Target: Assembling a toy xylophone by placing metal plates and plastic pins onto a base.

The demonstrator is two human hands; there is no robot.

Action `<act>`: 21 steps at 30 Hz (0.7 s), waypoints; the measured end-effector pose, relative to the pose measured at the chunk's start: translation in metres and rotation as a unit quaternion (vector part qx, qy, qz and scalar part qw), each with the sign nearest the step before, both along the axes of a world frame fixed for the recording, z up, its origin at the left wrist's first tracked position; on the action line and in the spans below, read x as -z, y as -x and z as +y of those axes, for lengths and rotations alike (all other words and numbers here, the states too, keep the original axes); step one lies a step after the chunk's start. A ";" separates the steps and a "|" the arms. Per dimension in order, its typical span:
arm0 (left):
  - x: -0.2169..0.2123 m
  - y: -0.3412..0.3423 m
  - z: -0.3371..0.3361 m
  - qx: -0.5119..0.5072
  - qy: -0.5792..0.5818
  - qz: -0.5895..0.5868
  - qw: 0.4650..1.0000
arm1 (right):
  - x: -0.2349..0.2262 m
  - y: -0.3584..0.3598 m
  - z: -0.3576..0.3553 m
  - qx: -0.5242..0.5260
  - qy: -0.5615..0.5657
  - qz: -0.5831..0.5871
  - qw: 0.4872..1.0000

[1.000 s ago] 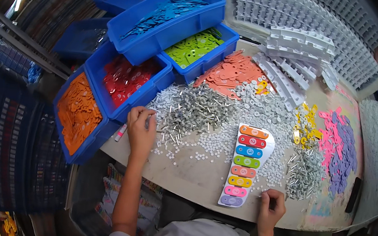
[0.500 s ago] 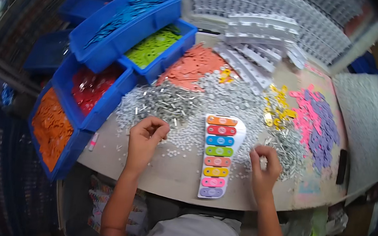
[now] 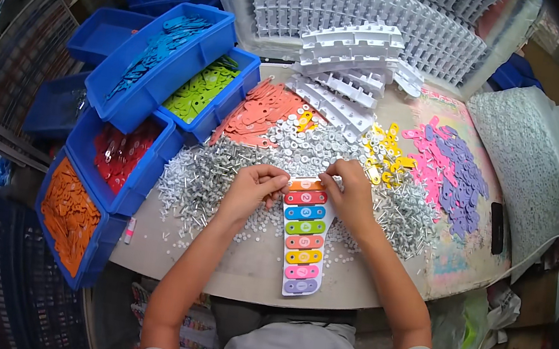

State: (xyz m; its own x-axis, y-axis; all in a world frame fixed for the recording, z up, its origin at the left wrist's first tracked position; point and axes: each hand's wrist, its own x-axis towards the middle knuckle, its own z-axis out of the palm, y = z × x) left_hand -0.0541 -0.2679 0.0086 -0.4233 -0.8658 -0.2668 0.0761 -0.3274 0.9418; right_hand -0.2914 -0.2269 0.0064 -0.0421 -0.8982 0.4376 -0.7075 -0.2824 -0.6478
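Observation:
A toy xylophone point(image 3: 305, 228) lies upright on the table before me, a white base with a ladder of coloured bars. At its far end is the orange bar point(image 3: 304, 185), with both my hands closed in at its two ends. My left hand point(image 3: 247, 193) pinches at the bar's left end. From the other side, my right hand point(image 3: 354, 200) has thumb and forefinger together at the right end. Anything in either pinch is too small or covered to make out. Piles of small metal pins point(image 3: 221, 161) and white washers point(image 3: 319, 144) surround the far end.
Blue bins point(image 3: 121, 207) at the left hold orange, red, green and blue bars. Salmon bars point(image 3: 259, 112) lie behind the pins. Yellow point(image 3: 387, 153), pink point(image 3: 429, 162) and purple bars point(image 3: 461, 188) are heaped right. White plastic bases point(image 3: 352, 50) are stacked at the back; a filled sack point(image 3: 522, 157) stands right.
Both hands have come inward from over the pin piles, left and right, to the xylophone's orange bar. The whole view has shifted a little.

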 end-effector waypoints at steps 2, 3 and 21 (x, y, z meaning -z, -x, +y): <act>0.002 0.004 -0.004 0.006 -0.009 -0.019 1.000 | 0.000 0.002 0.000 -0.015 0.007 0.030 0.999; 0.002 0.004 -0.005 0.007 -0.008 -0.020 1.000 | 0.000 0.002 0.000 -0.014 0.009 0.029 0.999; 0.002 0.008 -0.024 0.132 -0.073 -0.184 0.971 | -0.020 0.039 -0.037 -0.131 -0.374 0.021 0.918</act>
